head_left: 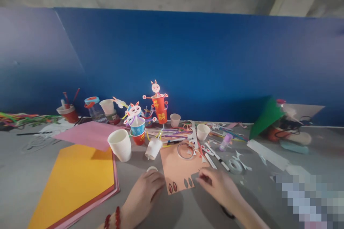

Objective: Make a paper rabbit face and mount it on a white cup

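Orange paper (pixel 174 168) lies flat between the two hands, its near left corner just beside the left hand (pixel 149 189) and its notched right edge just beside the fingertips of the right hand (pixel 217 184). Along its near edge are two outlined ovals (pixel 172 187), close to the left hand, and two cut-out holes (pixel 188 182), nearer the right. The left hand's fingers curl in, with a pale disc (pixel 152 169) showing at their far side; whether they grip it I cannot make out. The right hand's thumb and fingers are drawn together, but I can't tell whether anything is pinched there. A clear ring (pixel 178 153) lies on the far part of the sheet, ahead of the gap between the hands. Straight ahead of the left hand a small cup (pixel 154 148) leans over; left of that a bigger cup (pixel 120 145) stands upright, and beyond them rises a rabbit figure (pixel 156 88) on red cups (pixel 158 104). Ahead of the right hand lie a marker (pixel 217 156) and, to its right, a tape roll (pixel 234 166), with a glue stick (pixel 225 141) farther off. Well left of the left hand is a yellow sheet (pixel 77 171); a beaded bracelet (pixel 117 216) circles that wrist.
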A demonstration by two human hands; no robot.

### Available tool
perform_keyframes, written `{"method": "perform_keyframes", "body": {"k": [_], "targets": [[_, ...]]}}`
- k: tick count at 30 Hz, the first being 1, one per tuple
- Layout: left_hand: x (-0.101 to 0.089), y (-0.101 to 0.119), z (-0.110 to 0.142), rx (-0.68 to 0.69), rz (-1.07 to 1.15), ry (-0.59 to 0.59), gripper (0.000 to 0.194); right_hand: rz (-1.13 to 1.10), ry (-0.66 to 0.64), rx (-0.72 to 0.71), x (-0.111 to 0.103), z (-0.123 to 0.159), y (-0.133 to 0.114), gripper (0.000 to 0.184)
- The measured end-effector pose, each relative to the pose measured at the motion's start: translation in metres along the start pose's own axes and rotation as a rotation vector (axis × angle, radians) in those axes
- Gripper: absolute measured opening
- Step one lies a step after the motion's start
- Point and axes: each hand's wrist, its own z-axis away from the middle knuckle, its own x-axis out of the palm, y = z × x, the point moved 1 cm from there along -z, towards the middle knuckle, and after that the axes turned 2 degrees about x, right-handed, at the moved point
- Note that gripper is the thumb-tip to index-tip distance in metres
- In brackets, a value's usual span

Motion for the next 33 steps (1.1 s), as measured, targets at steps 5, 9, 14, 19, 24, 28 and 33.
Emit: {"method": "perform_keyframes", "body": {"k": [5,9,14,19,24,28,33], "targets": [[0.007,0.011,0.001,-0.052,-0.002,-0.029,0.024,-0.027,-0.066,-0.231,0.031,0.000,-0.037,0.011],[0.015,0.009,0.014,-0.176,0.175,0.001,0.027,0.142,-0.124,-0.322,0.032,-0.010,-0.047,0.016],[0.017,0.003,0.028,-0.486,0.941,0.020,0.031,0.383,-0.230,-0.491,0.021,-0.029,-0.060,0.020],[0.004,0.011,0.023,-0.836,1.492,0.013,0.043,0.593,-0.308,-0.626,0.023,-0.041,-0.070,0.016],[-0.001,0.015,0.017,-0.965,1.604,0.113,0.042,0.665,-0.258,-0.769,0.029,-0.043,-0.065,0.006],[-0.001,0.014,0.016,-0.988,1.660,0.126,0.040,0.675,-0.267,-0.797,0.031,-0.048,-0.065,0.006],[0.001,0.013,0.016,-0.968,1.694,0.155,0.039,0.704,-0.285,-0.791,0.029,-0.047,-0.067,0.010]]}}
